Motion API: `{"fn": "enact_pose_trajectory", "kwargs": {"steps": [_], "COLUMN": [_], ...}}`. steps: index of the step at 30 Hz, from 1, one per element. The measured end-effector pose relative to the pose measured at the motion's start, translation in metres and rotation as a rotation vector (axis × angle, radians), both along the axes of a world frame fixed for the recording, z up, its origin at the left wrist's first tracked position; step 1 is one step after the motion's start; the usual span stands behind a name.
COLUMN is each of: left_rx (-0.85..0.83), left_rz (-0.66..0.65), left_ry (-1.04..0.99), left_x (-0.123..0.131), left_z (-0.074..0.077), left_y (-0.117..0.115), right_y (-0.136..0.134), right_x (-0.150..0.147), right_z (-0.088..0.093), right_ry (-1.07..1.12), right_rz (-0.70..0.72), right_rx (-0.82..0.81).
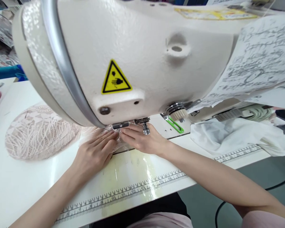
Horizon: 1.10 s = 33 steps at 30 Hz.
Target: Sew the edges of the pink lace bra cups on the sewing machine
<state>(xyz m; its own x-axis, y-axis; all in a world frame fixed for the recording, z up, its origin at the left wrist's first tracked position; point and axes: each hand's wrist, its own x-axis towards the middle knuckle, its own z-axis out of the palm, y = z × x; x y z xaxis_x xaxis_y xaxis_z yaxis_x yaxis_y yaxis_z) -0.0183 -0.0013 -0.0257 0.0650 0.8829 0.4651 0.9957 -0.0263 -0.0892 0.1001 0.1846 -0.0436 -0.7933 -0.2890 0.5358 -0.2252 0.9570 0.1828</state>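
A piece of pale pink lace fabric (86, 134) lies under the head of a white sewing machine (142, 53). My left hand (95, 148) is on the lace left of the needle area, its fingers close together and holding the cloth at its edge. From the other side my right hand (143, 139) reaches in, fingertips on the same lace, close to those of my left hand. The machine head hides the needle and part of the right fingers. To the left rests a rounded, lace-covered cup-shaped piece (42, 134), joined to or touching the fabric under my hands.
A printed ruler strip (123, 193) runs along the front of the white table (61, 177). White cloth (235, 134) and a coil of pale green cord (258, 112) lie at the right. A handwritten sheet (261, 57) hangs on the machine. A green slotted part (175, 124) sits beside the tension dial (177, 111).
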Motion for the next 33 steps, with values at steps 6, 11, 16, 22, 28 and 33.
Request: {"fn": "enact_pose_trajectory", "kwargs": {"steps": [6,11,16,22,28,33], "left_rx": [-0.013,-0.011,-0.032,-0.029,-0.011,0.038], "left_rz": [0.031,0.047,0.061,0.049,0.063,0.011], "left_ry": [-0.001,-0.002,0.006,0.003,-0.057,-0.065], "left_x": [-0.005,-0.007,-0.007,-0.006,-0.004,-0.005], "left_z": [-0.001,-0.004,-0.004,-0.003,-0.002,0.0], "left_y": [-0.001,-0.001,-0.001,-0.001,-0.001,-0.003], "right_y": [-0.003,-0.004,-0.005,-0.008,-0.007,-0.004], "right_x": [-0.007,-0.013,-0.012,-0.01,-0.014,-0.016], "right_z": [-0.006,-0.011,-0.008,-0.001,-0.006,-0.012], "right_ry": [0.1,0.109,0.122,0.088,0.003,-0.013], "right_rz": [0.083,0.161,0.155,0.085,0.115,0.198], "right_rx": [-0.008,-0.003,-0.072,-0.285,-0.345,-0.325]}}
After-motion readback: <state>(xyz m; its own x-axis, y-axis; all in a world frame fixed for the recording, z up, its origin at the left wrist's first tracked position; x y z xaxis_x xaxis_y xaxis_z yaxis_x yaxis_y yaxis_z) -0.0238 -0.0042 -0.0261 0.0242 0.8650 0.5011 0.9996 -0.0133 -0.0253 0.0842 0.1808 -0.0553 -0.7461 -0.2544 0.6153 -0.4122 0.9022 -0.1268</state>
